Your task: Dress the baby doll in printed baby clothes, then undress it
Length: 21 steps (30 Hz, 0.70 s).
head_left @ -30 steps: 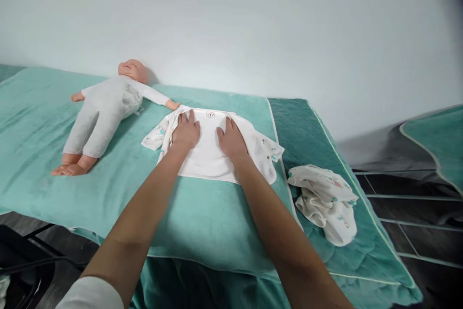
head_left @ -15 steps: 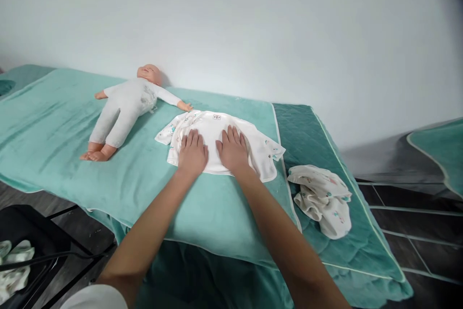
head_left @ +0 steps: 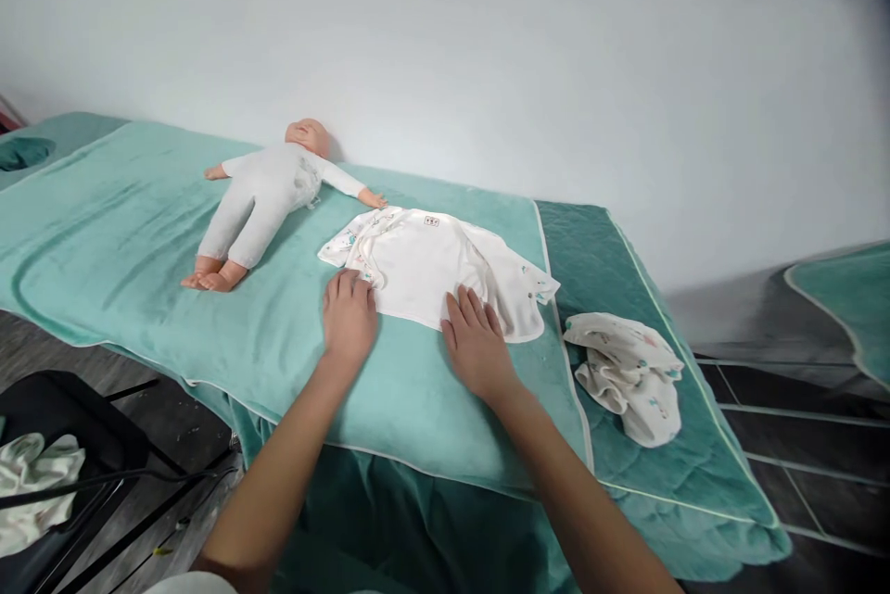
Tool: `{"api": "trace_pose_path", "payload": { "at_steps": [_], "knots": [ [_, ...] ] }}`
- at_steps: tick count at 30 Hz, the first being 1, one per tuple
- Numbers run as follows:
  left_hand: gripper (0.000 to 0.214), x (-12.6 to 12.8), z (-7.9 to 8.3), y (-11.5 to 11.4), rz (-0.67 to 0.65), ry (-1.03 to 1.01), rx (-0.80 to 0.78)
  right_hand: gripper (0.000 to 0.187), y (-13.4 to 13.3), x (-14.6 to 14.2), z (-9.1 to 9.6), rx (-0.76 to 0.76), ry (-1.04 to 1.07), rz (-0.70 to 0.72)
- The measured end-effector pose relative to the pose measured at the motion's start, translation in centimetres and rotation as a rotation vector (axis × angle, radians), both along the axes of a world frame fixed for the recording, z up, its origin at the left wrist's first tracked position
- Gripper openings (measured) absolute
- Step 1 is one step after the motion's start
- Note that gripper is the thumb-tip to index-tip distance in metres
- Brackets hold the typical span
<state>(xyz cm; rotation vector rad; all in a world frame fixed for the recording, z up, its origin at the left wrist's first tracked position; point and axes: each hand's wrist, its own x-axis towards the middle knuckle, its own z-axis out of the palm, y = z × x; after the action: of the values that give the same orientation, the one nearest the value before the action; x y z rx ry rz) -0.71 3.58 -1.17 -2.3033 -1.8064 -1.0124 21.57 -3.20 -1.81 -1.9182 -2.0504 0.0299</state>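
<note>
Shirt: spread flat on the bed point(head_left: 125, 223), white lining up, between the far and near edges point(head_left: 421, 262).
Left hand: open, palm down, fingertips at the shirt's lower left corner point(head_left: 349, 316).
Right hand: open, palm down, fingertips on the lower hem, right of its middle point(head_left: 478, 344).
Doll: on its back left of the shirt, head by the far edge point(head_left: 268, 182).
Crumpled clothing: near the bed's right edge point(head_left: 632, 376).

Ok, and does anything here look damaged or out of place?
Yes: the doll has a rough patch on the side of its white torso nearer the shirt, with loose wisps showing, so it looks torn or worn. I see nothing spilled.
</note>
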Motion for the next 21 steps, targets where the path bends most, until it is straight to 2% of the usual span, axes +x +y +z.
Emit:
{"api": "trace_pose_path", "payload": {
  "at_steps": [3,5,7,9,11,14,18,19,21],
  "knots": [
    [0.014,0.2,-0.2,0.0,-0.020,-0.056,0.066,0.054,0.9,-0.8,0.9,-0.004,0.198,0.056],
    [0.014,0.3,-0.3,-0.3,-0.087,-0.103,0.120,0.057,3.2,-1.8,1.8,-0.017,0.429,0.092],
    [0.015,0.2,-0.5,-0.5,-0.198,-0.137,0.178,0.064,6.8,-3.1,2.5,-0.079,0.718,0.071],
    [0.016,0.1,-0.6,-0.7,-0.280,-0.179,0.234,0.075,11.3,-4.6,2.9,-0.198,0.974,-0.021],
    [0.016,0.1,-0.8,-0.8,-0.291,-0.236,0.263,0.082,15.6,-5.9,2.9,-0.230,1.102,-0.132],
    [0.013,0.1,-0.8,-1.2,-0.295,-0.287,0.220,0.075,19.9,-6.9,2.5,-0.215,1.194,-0.128],
    [0.010,0.0,-0.4,-1.4,-0.374,-0.292,0.061,0.070,21.2,-6.2,1.8,-0.246,1.238,-0.045],
    [0.009,-0.1,-0.3,-1.2,-0.347,-0.301,0.027,0.068,21.1,-5.6,1.8,-0.244,1.237,-0.046],
    [0.011,-0.4,0.0,0.0,-0.206,-0.318,0.011,0.063,20.9,-4.4,1.6,-0.211,1.214,-0.091]
  ]
}}
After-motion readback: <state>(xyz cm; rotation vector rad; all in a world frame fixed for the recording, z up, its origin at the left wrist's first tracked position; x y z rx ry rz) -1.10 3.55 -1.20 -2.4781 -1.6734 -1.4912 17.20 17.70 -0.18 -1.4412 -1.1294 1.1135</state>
